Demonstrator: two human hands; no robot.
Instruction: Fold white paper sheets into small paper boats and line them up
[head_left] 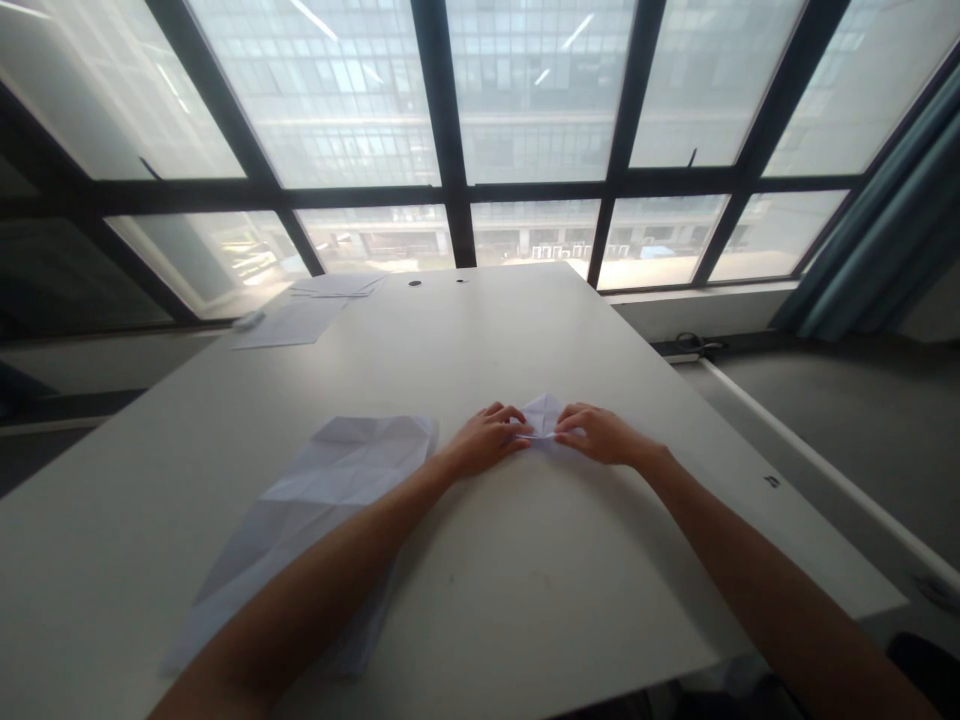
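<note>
A small folded sheet of white paper (pixel 543 412) lies on the white table (pixel 465 340), between my two hands. My left hand (pixel 491 438) grips its left side, with thumb and fingers closed at the edge. On the opposite side my right hand (pixel 596 432) pinches the paper's right edge the same way. The sheet's upper part rises to a point beyond the fingers, and a crease shows in its middle. My fingers cover both sides of it. Under and beside my left forearm is a larger creased white sheet (pixel 352 455), partly hidden by the arm.
More white papers (pixel 289 322) lie at the table's far left corner. Two small dark round spots sit near the far edge, one a cable hole (pixel 415 284). Large framed windows stand behind the table. A blue curtain (pixel 877 220) hangs at the right, above a grey floor.
</note>
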